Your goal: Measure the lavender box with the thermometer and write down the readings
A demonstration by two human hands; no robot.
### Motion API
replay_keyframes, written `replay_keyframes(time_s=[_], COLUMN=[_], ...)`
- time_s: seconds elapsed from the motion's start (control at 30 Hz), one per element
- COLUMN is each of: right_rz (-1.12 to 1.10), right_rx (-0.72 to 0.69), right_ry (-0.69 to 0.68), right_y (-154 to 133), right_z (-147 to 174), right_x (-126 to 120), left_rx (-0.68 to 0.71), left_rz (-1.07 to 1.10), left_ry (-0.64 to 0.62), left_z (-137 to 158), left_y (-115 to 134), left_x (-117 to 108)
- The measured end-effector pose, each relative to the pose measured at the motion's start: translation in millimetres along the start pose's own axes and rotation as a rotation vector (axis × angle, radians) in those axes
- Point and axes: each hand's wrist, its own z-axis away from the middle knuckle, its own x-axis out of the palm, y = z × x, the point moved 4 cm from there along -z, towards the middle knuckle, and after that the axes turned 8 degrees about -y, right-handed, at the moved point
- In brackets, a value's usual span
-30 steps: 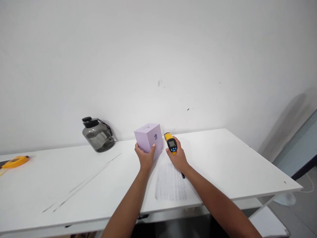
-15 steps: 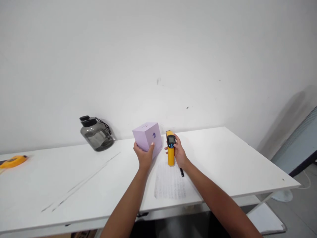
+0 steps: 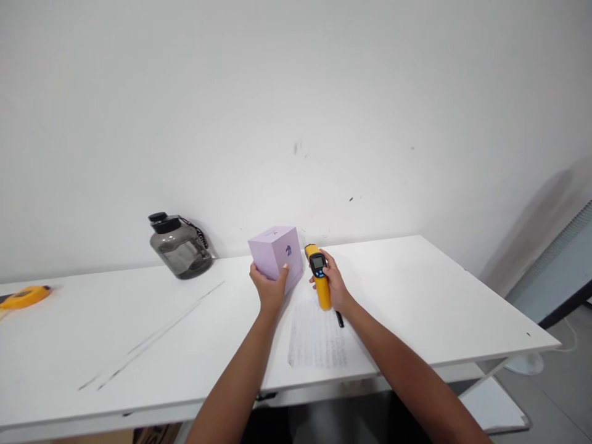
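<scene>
My left hand is closed around the near side of a lilac box, its thumb pressed on the face with a dark purple emblem. The box is tilted, with one corner toward me. In my right hand is a yellow infrared thermometer, its small screen and blue buttons facing me. Its top leans left toward the box, with a narrow gap between them. Below both hands a sheet of paper with faint writing lies on the table. A black pen rests by its right edge, partly under my right wrist.
On the white table, a grey see-through water bottle with a black lid stands near the wall. A yellow tape measure lies at the far left. Beyond the right edge stands a pale ribbed panel.
The thermometer has tilted, its top swinging left toward the lilac box and its handle bottom shifting right. My left hand keeps the box nearly still.
</scene>
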Motion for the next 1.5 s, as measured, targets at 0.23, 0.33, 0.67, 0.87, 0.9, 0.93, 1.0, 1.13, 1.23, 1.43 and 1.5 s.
replay_keyframes(time_s=[0.23,0.33,0.67,0.87,0.9,0.93,1.0,1.13,1.23,1.43,1.5], right_rz=[0.067,0.080,0.130,0.179,0.183,0.183,0.181,0.188,0.159,0.102,0.109], right_rx=[-0.018,-0.021,-0.107,-0.142,-0.140,-0.138,-0.131,-0.091,-0.032,0.027,0.029], right_ry=[0.016,0.013,0.013,-0.021,-0.028,-0.034,-0.034,-0.006,0.013,0.062,0.084], right_y=[-4.8,-4.8,-7.6,-12.0,-12.3,-12.7,-14.4,-19.1,-18.4,-12.8,-12.9], right_z=[1.7,2.2,3.4,5.6,6.4,7.2,8.7,10.0,8.5,5.1,5.0], right_x=[2.8,3.2,3.3,5.1,5.8,6.8,9.2,13.2,13.1,8.4,7.1], left_rx=[0.000,0.006,-0.003,0.006,0.007,0.008,0.010,0.008,0.004,0.005,-0.003], left_rz=[-0.033,-0.031,-0.060,-0.057,-0.051,-0.046,-0.041,-0.034,-0.035,-0.054,-0.055], left_ry=[0.008,0.011,0.005,-0.008,-0.011,-0.012,-0.010,-0.008,-0.010,-0.015,-0.020], left_z=[-0.6,-0.7,1.1,0.2,-0.1,-0.4,-0.6,-0.3,-0.2,-0.7,-0.4], left_y=[-2.0,-2.2,3.5,0.9,0.1,-0.5,-0.8,0.4,0.1,-2.2,-1.9], left_x=[0.3,0.4,0.6,0.6,0.8,0.9,1.2,1.8,1.8,1.2,1.4])
